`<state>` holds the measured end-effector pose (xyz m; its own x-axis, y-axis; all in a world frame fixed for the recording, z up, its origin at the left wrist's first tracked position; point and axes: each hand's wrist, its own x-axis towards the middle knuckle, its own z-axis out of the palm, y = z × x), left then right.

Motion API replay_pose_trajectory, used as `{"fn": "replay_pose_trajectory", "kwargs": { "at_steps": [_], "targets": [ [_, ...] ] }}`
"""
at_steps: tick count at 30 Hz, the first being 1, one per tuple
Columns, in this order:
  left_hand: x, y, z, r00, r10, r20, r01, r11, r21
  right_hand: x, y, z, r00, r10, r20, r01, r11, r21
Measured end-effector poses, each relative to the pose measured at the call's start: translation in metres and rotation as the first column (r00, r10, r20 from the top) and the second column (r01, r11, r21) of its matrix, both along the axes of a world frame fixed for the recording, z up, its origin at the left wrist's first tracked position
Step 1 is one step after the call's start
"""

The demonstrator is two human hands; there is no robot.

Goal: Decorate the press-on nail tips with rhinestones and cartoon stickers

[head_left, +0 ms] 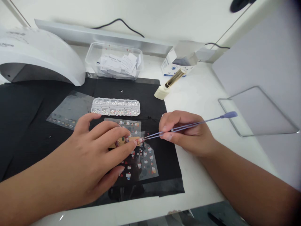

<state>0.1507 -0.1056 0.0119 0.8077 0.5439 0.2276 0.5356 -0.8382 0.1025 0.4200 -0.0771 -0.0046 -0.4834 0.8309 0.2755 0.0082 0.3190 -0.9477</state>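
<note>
My left hand [94, 153] lies palm down with its fingers spread. Its index and middle fingertips touch a tan piece [121, 141] that bears several decorated false nails. In my right hand [185, 130] is a pair of thin purple tweezers [211, 119], pinched between thumb and fingers. The tweezer tips meet a shiny reddish false nail [140, 140] at the right end of the tan piece. Clear sticker sheets [149, 163] with small white cat characters lie beneath it. Part of the tan piece is hidden under my left fingers.
A clear rhinestone case [115, 107] lies beyond my left hand, near another clear sheet [70, 108]. Behind are a white nail lamp [54, 47], a plastic tub of packets [114, 64], a cream bottle [162, 91] and a box [180, 64]. A metal frame [256, 87] stands at right.
</note>
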Motion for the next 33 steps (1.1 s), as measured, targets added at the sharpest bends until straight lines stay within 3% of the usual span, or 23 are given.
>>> {"fn": "replay_pose_trajectory", "kwargs": {
  "at_steps": [33],
  "targets": [
    [-0.0012,0.0002,-0.0014,1.000,0.007,0.015,-0.007,1.000,0.017,0.0034,0.0006,-0.0040,0.997,-0.007,-0.073,0.005,1.000,-0.028]
  ]
}}
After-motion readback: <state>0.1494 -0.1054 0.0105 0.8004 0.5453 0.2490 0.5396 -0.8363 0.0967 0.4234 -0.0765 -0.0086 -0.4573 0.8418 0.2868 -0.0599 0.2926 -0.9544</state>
